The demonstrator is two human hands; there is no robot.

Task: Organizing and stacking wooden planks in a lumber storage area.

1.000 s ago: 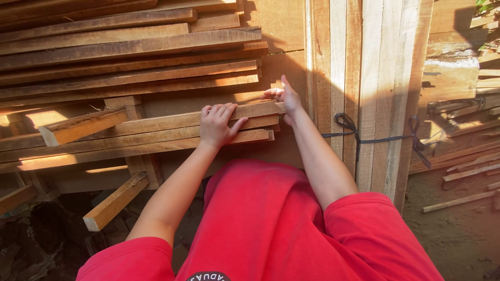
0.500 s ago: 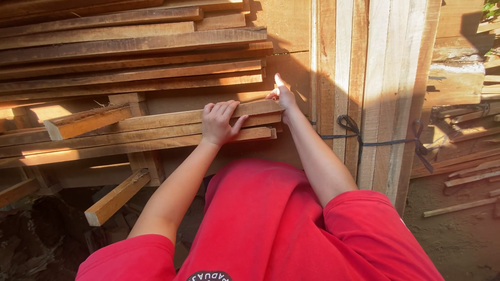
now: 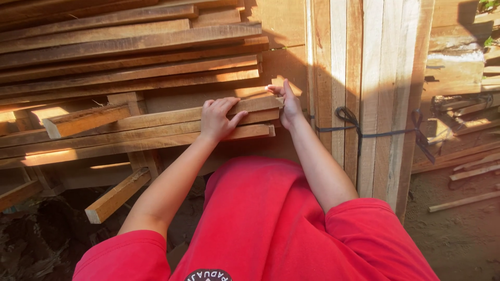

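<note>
Wooden slats [image 3: 156,127], a short stack of three lying across the lumber pile [image 3: 130,52], are being squared up at their near ends. The left hand [image 3: 217,118] is laid flat over the top slat, fingers curled on its far edge; the right hand [image 3: 287,103] is pressed, fingers spread, against the stack's end, gripping nothing. Alignment appears to be the step in hand; a lift would next call for a firm two-handed grip under the stack. Beside it stands a tied bundle of boards [image 3: 364,104], bound with dark cord [image 3: 359,132]. Compared with a second earlier, the right hand's fingers are seen lowered onto the end.
</note>
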